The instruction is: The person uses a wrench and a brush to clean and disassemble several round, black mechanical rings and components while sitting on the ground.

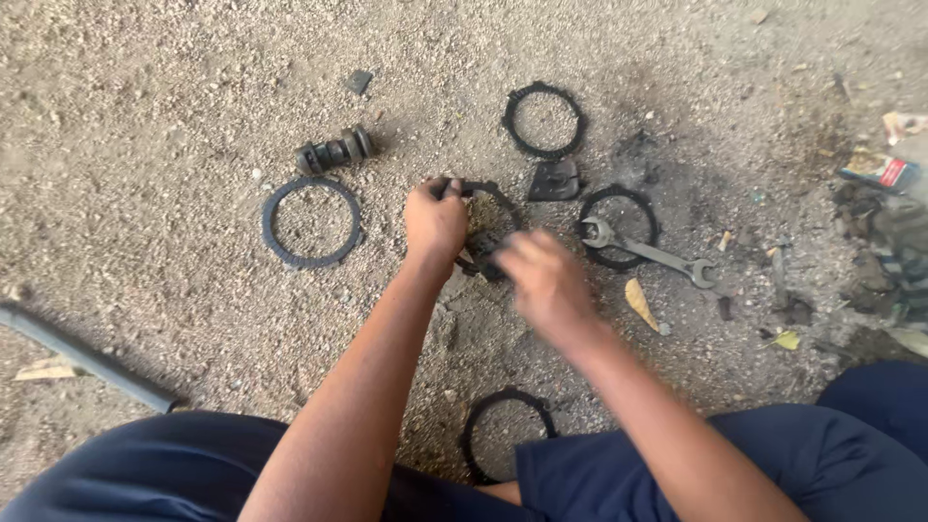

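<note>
Left hand (435, 220): we clamp it around the dark toothed metal ring (488, 205) lying on the gravel.
Right hand (543, 275): blurred; we cannot tell its grip, just beside a small dark part (481, 253).
Laid out: grey flat ring (311, 221), notched black ring (544, 120), steel spanner (646, 252) across another ring (619, 205).
Progress: several rings sit apart; we judge the central stack unfinished.

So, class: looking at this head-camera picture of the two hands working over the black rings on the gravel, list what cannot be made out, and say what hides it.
- Small dark part between the hands: mostly covered by the right hand; its shape is unclear.
- Right hand's fingers: motion-blurred, grip unreadable.
- Ring under the left hand: partly hidden.
- Near ring: lower part hidden behind the blue trouser leg.
- Grey rod: cut by the left edge.
- Clutter at the right edge: cropped.
</note>
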